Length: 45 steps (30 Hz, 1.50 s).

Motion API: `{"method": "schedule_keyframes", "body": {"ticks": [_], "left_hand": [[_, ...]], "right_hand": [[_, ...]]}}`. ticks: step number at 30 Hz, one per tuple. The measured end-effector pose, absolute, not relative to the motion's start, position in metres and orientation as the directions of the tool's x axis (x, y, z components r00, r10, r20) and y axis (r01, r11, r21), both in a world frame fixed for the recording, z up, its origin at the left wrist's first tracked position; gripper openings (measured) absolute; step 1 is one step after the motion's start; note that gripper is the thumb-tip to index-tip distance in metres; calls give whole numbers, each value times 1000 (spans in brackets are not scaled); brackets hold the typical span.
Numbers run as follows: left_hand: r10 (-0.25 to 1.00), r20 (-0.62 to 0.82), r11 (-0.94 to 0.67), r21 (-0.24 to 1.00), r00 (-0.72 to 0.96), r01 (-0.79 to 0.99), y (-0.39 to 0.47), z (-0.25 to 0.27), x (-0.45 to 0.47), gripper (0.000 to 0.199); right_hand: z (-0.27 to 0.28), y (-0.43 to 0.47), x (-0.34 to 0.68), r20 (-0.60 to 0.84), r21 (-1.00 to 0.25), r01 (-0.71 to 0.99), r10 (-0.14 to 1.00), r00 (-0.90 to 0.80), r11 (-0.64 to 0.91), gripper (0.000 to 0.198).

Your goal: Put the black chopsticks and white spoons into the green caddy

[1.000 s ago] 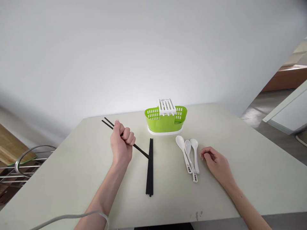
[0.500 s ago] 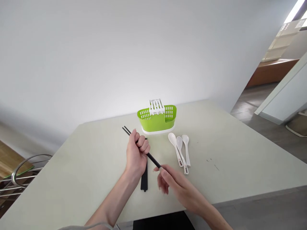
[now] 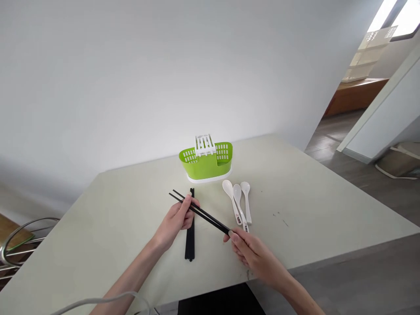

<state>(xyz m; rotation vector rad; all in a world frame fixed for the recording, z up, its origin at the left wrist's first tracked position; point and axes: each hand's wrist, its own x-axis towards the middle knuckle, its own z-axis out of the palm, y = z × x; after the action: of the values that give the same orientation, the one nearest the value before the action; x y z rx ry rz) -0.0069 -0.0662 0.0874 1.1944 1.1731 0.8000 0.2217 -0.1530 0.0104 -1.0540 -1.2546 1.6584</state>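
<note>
A pair of black chopsticks (image 3: 210, 218) slants across the middle of the table between my two hands. My left hand (image 3: 182, 213) pinches them near their thinner ends, thumb on top. At the thicker ends my right hand (image 3: 246, 249) grips them between thumb and fingers. Beneath and behind my left hand lies a bundle of black chopsticks (image 3: 190, 243), partly hidden by that hand. Several white spoons would be too many; three white spoons (image 3: 238, 203) rest on the table just beyond my right hand, their handles toward me.
A green cutlery basket (image 3: 206, 168) with a white slatted piece on top stands near the wall at the back of the pale table (image 3: 131, 197). A grey cable (image 3: 98, 300) crosses my left forearm. A metal rack (image 3: 22, 245) is beyond the table's left edge.
My left hand has gone from a fist around the chopsticks to a thumb-and-finger pinch. The pair now lies flatter, with its thin ends spread slightly. The view has shifted a little right.
</note>
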Motion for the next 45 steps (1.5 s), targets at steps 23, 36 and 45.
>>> {"method": "schedule_keyframes", "body": {"ticks": [23,36,45], "left_hand": [[953,-161,214,958,258,-193,-37,25,-33,44],[953,-209,250,952,219,-179,-41,28,-38,44],[985,-155,169,963,80,-212,-36,25,-39,39]], "right_hand": [[-5,-156,211,-180,-984,27,969,-171,-178,57],[-12,-159,204,-219,-975,10,975,46,-220,61],[-2,-163,204,-257,-966,-23,962,94,-256,57]]}}
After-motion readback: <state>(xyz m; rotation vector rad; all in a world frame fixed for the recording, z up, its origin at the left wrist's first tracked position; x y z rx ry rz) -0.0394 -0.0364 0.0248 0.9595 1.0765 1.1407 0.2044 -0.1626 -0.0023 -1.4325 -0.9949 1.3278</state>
